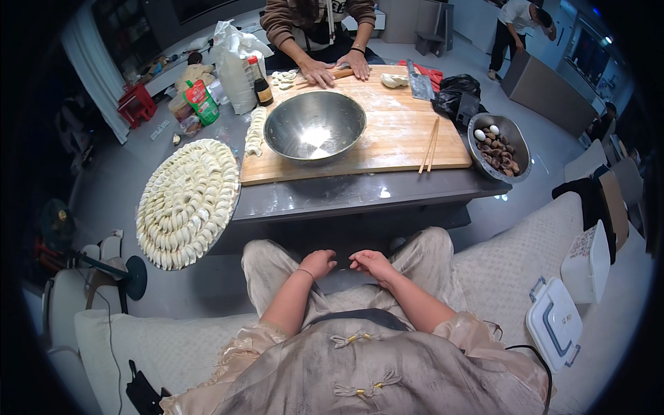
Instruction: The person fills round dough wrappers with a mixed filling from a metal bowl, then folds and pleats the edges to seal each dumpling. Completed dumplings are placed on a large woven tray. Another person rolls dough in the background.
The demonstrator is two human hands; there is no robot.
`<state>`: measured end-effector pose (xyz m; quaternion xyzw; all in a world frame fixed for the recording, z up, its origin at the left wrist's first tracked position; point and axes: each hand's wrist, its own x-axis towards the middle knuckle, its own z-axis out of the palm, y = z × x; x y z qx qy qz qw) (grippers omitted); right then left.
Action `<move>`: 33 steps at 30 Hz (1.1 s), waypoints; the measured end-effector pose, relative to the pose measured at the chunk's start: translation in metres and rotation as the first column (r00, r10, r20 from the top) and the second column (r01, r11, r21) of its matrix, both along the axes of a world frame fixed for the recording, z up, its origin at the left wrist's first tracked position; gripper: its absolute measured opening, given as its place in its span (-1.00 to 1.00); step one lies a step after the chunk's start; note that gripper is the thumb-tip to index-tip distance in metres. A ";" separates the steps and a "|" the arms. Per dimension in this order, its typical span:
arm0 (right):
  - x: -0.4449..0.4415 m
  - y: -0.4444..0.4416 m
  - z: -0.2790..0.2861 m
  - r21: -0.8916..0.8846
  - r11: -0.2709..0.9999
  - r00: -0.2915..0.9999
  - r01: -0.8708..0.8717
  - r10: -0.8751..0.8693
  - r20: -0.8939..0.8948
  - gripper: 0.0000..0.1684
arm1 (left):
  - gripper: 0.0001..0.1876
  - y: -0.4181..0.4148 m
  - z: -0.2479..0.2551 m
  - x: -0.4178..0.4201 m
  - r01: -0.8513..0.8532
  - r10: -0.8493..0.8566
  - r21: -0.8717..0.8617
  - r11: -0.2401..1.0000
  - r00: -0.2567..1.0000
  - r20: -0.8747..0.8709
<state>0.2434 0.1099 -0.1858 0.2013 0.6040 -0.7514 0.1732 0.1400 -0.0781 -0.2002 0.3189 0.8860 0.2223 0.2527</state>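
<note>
My left hand (317,264) hovers above my lap between my knees, fingers loosely curled, with nothing visible in it. Close by on its right, my right hand (371,264) has its fingers bent and slightly parted, also holding nothing that I can see. Both are apart from the table. Before me, a wooden cutting board (394,150) bears a wide steel mixing bowl (311,122), which looks empty of filling. A pair of wooden chopsticks (429,145) lies on the board's right side. At the table's left corner rests a large round tray of dumplings (187,202) in rings.
Across the table, a person's hands (337,72) press a rolling pin (340,74). A cleaver (419,82) lies near dough (394,80). A steel basin (500,148) holds two white eggs and dark pieces. More dumplings (256,132), a sauce bottle (261,83) and a green-red pouch (201,102) stand left.
</note>
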 end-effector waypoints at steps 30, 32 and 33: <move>0.000 0.000 0.001 -0.010 1.000 1.000 0.004 -0.004 -0.009 -0.76 | -0.64 0.001 0.009 0.004 -0.018 0.018 0.011 1.000 1.000 -0.006; 0.000 -0.001 0.000 -0.005 1.000 1.000 0.004 -0.004 -0.004 -0.76 | -0.64 0.002 0.009 0.004 -0.019 0.019 0.007 1.000 1.000 -0.008; 0.000 -0.001 0.001 -0.006 1.000 1.000 0.004 -0.004 -0.007 -0.76 | -0.63 0.001 0.009 0.004 -0.017 0.017 0.005 1.000 1.000 -0.006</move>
